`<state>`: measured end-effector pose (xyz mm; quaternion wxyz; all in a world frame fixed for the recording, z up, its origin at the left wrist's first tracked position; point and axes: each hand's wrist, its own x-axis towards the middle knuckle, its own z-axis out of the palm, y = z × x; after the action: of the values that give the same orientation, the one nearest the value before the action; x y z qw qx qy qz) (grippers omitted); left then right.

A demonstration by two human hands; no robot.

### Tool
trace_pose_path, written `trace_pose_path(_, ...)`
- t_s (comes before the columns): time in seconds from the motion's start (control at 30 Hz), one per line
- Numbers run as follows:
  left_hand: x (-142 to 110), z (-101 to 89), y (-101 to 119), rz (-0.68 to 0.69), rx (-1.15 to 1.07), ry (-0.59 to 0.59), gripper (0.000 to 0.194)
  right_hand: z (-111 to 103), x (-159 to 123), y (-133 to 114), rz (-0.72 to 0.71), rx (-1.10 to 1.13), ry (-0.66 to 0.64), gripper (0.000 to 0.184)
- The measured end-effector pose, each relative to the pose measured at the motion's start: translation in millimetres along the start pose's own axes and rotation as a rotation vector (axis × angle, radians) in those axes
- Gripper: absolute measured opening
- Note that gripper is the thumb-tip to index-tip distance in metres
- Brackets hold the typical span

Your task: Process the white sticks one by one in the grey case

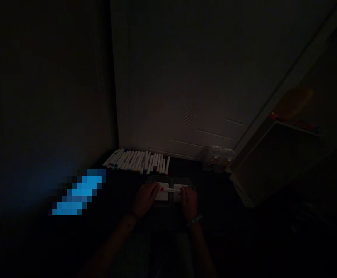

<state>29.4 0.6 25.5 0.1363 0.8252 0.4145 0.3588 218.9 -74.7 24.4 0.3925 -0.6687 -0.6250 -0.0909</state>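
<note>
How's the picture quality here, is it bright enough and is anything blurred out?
Head view: very dark overall, the hands dim, the table nearly black; a blue patch at left is pixelated beyond recognition; the row of markers stands out palest, its lettering too dim to read.

We seem to be in a dim corner of a room, perhaps at home: a pale panel [168, 77] with a heart pattern [189, 117] at twelve o'clock, a dark tabletop [215, 200] below.
</note>
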Motion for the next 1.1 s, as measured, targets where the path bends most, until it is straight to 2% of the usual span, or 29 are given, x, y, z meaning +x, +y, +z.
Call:
trace_pose_path(0.67,1.2,2.8,-5.9,0.005,-0.011,0.014,0.035,-2.8,0.5,-1.4,-0.016,-0.026,-0.025,0.039)
trace_pose_path(1.1,0.7,-1.5,-3.7,0.023,0.038,-0.044,0.039,-0.3,-0.2,0.2,-0.008,-0.061,0.015,0.045)
